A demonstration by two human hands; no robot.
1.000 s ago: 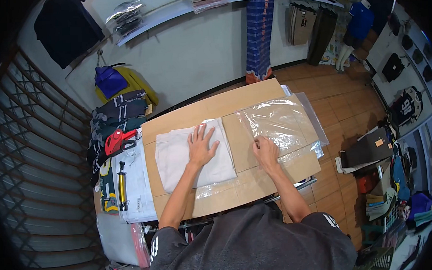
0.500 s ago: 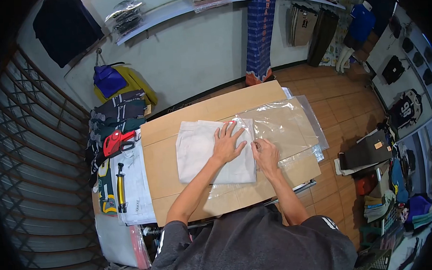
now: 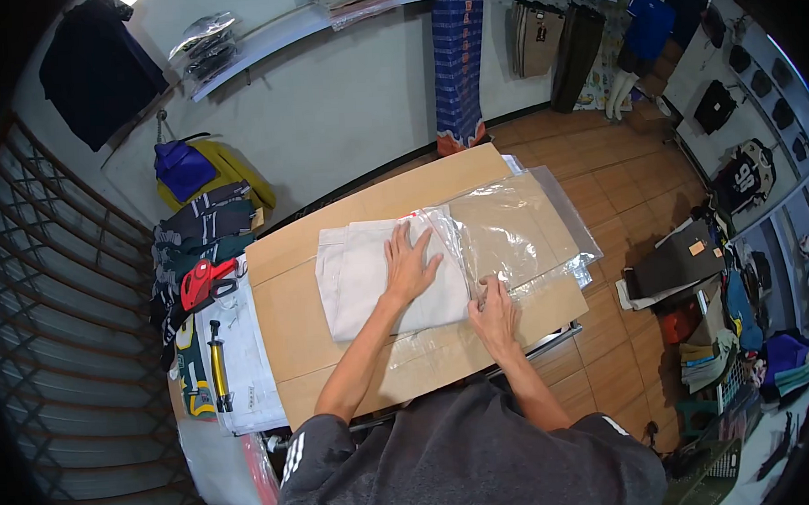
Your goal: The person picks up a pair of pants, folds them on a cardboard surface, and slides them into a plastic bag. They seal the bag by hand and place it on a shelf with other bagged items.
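- Left fingers [image 3: 404,241] spread flat, grasping nothing; uneven pressure could crease the folded cloth [image 3: 356,282] beneath.
- Right fingers [image 3: 495,290] seemingly pinch the clear bag [image 3: 518,233] alongside; hard tugging could split it.

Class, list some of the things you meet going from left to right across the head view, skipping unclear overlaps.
Folding metal gate, yellow pump, left hand on folded pale cloth, right hand at the clear plastic bag, blue shirt, black jersey.
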